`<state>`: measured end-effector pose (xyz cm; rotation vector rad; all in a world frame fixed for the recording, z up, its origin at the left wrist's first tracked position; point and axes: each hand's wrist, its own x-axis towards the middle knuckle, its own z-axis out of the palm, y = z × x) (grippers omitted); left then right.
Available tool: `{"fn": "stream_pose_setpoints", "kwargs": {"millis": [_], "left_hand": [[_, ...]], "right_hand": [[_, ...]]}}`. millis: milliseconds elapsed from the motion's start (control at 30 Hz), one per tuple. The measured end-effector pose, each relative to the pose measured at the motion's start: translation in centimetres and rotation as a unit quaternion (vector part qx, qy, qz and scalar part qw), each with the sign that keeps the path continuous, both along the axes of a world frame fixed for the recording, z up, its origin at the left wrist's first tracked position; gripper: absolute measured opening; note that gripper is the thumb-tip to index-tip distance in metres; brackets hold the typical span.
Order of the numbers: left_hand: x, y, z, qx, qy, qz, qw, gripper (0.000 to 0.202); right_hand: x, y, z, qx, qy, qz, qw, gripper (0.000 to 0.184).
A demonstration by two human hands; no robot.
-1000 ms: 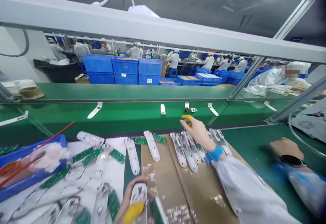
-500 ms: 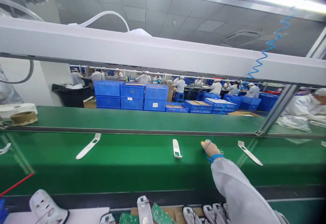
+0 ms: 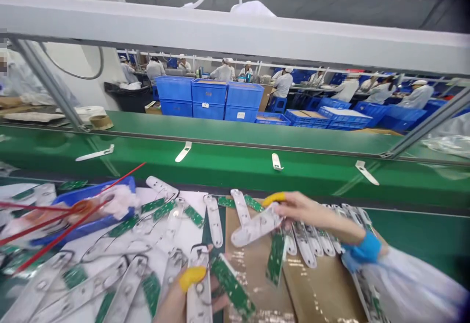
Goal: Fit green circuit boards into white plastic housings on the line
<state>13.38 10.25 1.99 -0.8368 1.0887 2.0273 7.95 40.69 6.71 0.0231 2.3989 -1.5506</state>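
My left hand (image 3: 179,296), with a yellow cover on its thumb, is closed around a long white plastic housing (image 3: 199,288) at the bottom centre. A green circuit board (image 3: 233,286) lies beside that housing, over my fingers. My right hand (image 3: 303,210), wearing a yellow finger cover and a blue wristband, grips one end of another white plastic housing (image 3: 253,227), tilted above the brown cardboard. Just below it hangs a green circuit board (image 3: 276,259). Similar housings (image 3: 306,247) stand in a row beneath my right forearm.
Many housings with wired boards (image 3: 110,281) cover the white sheet at left. A blue bin (image 3: 88,227) there has red sticks (image 3: 51,242) across it. Behind, a green belt (image 3: 235,161) carries spaced white strips (image 3: 277,162). Metal posts (image 3: 47,83) and a crossbar (image 3: 235,29) frame the bench.
The view has tilted down and turned. My right hand has come back from the belt to the bench and holds a housing. My left hand has come into view, holding another.
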Motion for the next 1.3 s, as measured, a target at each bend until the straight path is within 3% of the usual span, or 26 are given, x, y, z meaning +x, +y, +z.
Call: {"fn": "stream_pose_setpoints", "kwargs": {"millis": [100, 200, 300, 400, 500, 633, 733, 833, 900, 1100, 1300], "left_hand": [[0.7, -0.1, 0.9, 0.049, 0.045, -0.023, 0.998, 0.024], [1.3, 0.0, 1.5, 0.097, 0.087, -0.061, 0.99, 0.029], [1.5, 0.1, 1.4, 0.117, 0.133, -0.081, 0.981, 0.032], [1.4, 0.5, 1.3, 0.102, 0.197, -0.099, 0.97, 0.032], [1.3, 1.0, 1.1, 0.082, 0.228, -0.091, 0.966, 0.03], [1.6, 1.8, 0.6, 0.065, 0.252, -0.062, 0.964, 0.024], [2.0, 2.3, -0.1, 0.062, 0.258, -0.047, 0.963, 0.021], [2.4, 2.7, -0.9, 0.064, 0.265, -0.034, 0.961, 0.018], [2.6, 2.9, -1.3, 0.075, 0.259, -0.031, 0.962, 0.02], [3.5, 3.5, -2.0, 0.081, 0.22, -0.016, 0.972, 0.036], [4.0, 4.5, -2.9, 0.042, 0.231, -0.1, 0.967, 0.059]], "right_hand": [[3.6, -5.1, -4.0, -0.032, -0.012, -0.013, 0.999, 0.045], [6.4, -8.0, -5.8, -0.027, 0.035, -0.095, 0.995, 0.046], [9.3, -10.4, -5.7, -0.039, 0.041, -0.124, 0.991, 0.051], [11.7, -13.1, -5.4, -0.147, -0.02, -0.12, 0.982, 0.053], [12.7, -15.2, -5.4, -0.238, -0.041, -0.167, 0.956, 0.054], [12.9, -17.2, -5.7, -0.237, 0.007, -0.213, 0.948, 0.054], [13.4, -18.6, -6.4, -0.161, 0.085, -0.261, 0.948, 0.049], [14.1, -19.6, -6.9, 0.005, 0.166, -0.298, 0.94, 0.042], [14.5, -19.9, -6.9, 0.078, 0.189, -0.298, 0.932, 0.037], [14.7, -19.7, -6.9, 0.131, 0.318, -0.29, 0.893, 0.033], [15.4, -18.7, -8.3, 0.281, 0.304, -0.291, 0.863, 0.044]]}}
